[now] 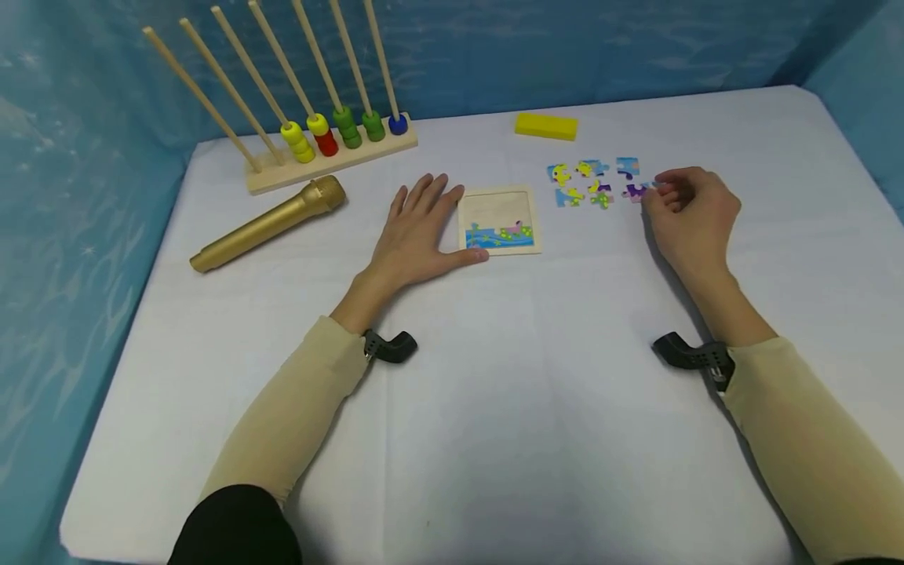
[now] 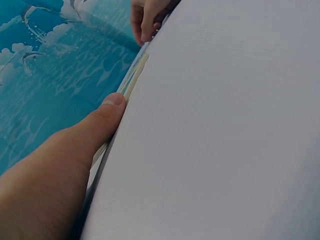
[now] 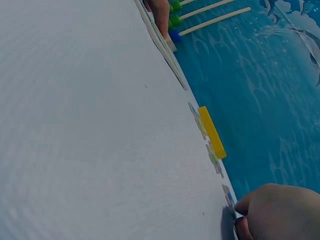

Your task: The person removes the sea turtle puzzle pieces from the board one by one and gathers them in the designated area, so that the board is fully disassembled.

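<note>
A square wooden puzzle tray (image 1: pixel 497 202) lies on the white table, its bottom part filled with blue and green pieces. My left hand (image 1: pixel 415 235) rests at the tray's left side, fingers spread, with the thumb along the lower edge; in the left wrist view that thumb (image 2: pixel 114 100) touches the wooden rim. To the right of the tray are several loose puzzle pieces (image 1: pixel 567 197). My right hand (image 1: pixel 695 216) has curled fingers and pinches a bluish puzzle piece (image 1: pixel 651 185), mostly hidden by the fingertips, beside a purple piece (image 1: pixel 633 192).
A yellow block (image 1: pixel 546 126) lies at the back of the table (image 1: pixel 494 408). At the back left stands a wooden rod stand (image 1: pixel 339 163) with coloured beads and tall pegs. A gold microphone (image 1: pixel 271 224) lies in front of it. Blue curtain (image 1: pixel 600 51) hangs behind.
</note>
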Tool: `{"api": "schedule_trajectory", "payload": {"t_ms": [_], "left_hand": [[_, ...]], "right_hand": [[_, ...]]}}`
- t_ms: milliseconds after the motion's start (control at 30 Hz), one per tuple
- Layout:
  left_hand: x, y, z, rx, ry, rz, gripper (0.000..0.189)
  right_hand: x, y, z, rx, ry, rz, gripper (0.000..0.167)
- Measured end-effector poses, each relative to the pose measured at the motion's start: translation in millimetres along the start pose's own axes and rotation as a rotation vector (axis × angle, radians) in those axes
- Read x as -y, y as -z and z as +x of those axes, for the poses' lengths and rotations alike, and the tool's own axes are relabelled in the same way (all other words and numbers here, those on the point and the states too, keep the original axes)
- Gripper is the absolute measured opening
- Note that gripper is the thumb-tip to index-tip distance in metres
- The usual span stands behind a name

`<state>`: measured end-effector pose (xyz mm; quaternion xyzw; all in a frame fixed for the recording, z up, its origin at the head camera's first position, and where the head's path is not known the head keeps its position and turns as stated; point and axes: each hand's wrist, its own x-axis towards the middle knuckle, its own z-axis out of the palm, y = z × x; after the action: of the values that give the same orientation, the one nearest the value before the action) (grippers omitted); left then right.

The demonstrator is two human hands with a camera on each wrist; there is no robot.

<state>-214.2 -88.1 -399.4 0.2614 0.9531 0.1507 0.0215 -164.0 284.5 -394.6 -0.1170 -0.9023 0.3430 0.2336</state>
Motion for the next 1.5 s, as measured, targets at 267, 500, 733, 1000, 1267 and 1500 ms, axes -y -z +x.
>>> {"api": "schedule_trajectory", "payload": {"t_ms": [267, 500, 733, 1000, 1267, 1500], "left_hand": [[-3.4, -5.5, -1.2, 0.018, -0.011, -0.005, 0.111], [-1.4, 0.1, 1.5, -0.003, -0.016, 0.012, 0.110], [-2.3, -6.0, 0.7, 0.026, -0.026, 0.001, 0.111], [2.3, -2.6, 2.8, -0.007, -0.011, 0.014, 0.109], [4.5, 0.8, 3.7, 0.013, -0.009, 0.014, 0.110], [4.4, -0.9, 4.3, -0.011, -0.024, 0.014, 0.110]], "right_hand": [[-2, 2, -6.1, -0.013, 0.057, 0.015, 0.029], [20, -12, -10.1, -0.031, 0.154, 0.117, 0.025], [48, -37, -39.0, 0.078, 0.215, 0.224, 0.018], [98, -74, -54.0, 0.168, 0.209, 0.314, 0.019], [120, -92, -62.8, 0.259, 0.251, 0.228, 0.020], [121, -94, -65.6, 0.329, 0.331, 0.198, 0.026]]}}
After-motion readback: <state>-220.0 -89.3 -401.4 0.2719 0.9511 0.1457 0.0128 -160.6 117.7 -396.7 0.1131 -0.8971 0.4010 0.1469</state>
